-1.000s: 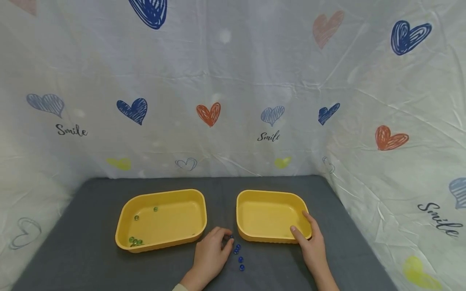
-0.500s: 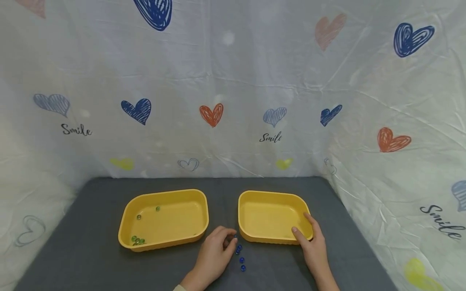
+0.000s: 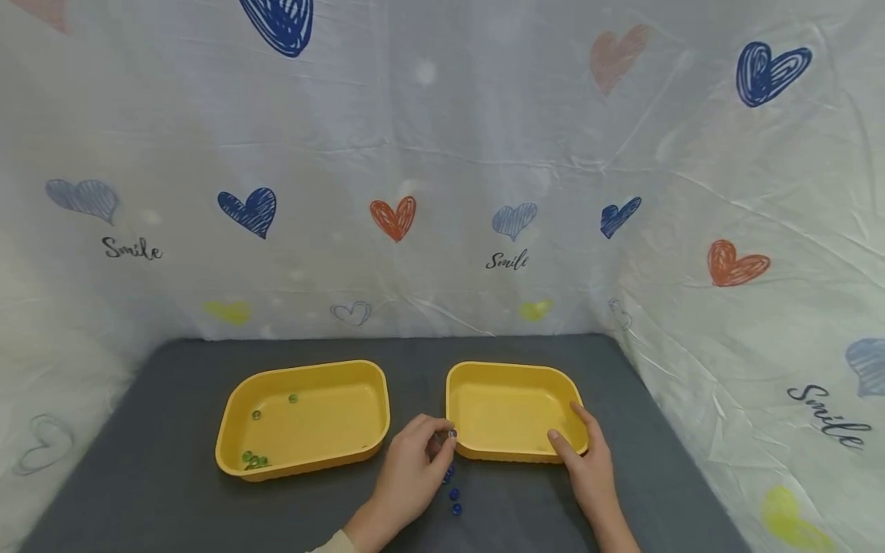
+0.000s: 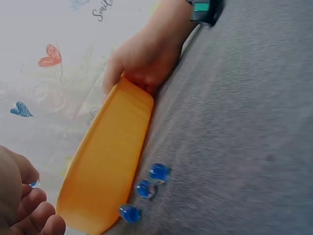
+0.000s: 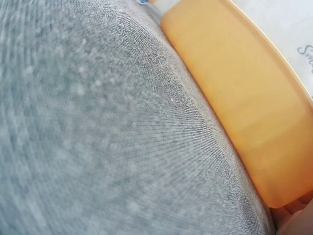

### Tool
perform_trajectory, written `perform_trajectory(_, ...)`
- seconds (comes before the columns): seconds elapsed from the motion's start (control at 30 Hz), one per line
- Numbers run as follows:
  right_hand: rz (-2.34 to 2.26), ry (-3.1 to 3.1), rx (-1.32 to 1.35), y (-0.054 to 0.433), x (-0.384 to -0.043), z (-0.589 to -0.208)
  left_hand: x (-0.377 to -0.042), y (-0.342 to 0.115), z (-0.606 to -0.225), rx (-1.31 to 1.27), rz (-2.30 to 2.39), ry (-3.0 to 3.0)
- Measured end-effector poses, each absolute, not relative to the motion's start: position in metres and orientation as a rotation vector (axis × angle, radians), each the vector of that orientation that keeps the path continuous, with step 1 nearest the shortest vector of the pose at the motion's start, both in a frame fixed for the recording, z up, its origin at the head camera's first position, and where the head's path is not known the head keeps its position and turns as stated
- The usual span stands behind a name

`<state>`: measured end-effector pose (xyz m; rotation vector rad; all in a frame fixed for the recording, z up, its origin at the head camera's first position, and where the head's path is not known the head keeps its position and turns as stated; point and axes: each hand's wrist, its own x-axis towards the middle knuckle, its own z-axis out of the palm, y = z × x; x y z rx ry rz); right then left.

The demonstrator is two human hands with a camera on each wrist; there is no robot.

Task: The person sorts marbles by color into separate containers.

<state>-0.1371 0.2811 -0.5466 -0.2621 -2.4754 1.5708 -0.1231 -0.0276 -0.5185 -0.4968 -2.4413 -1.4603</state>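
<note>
At the right yellow tray (image 3: 512, 407), our left hand (image 3: 409, 472) pinches a blue marble (image 3: 452, 434); our right hand (image 3: 589, 465) grips that tray.

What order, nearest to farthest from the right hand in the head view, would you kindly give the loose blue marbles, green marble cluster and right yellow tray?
1. Right yellow tray: gripped by the right hand at its right end.
2. Loose blue marbles: on the gray cloth, left of the hand.
3. Green marble cluster: well left, inside the left yellow tray.
</note>
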Motion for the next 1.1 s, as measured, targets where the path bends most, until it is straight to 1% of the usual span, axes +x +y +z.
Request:
perform_trajectory(0.37,1.585,-2.48,-0.277,0.277,-0.139,-0.547,-0.145,-0.018,-0.514,-0.462,-1.418,-2.507)
perform_trajectory(1.1,1.59,-2.483,-0.275,0.281,-0.138,-0.546,-0.146,-0.019,-0.51,-0.461,-1.436,-2.516)
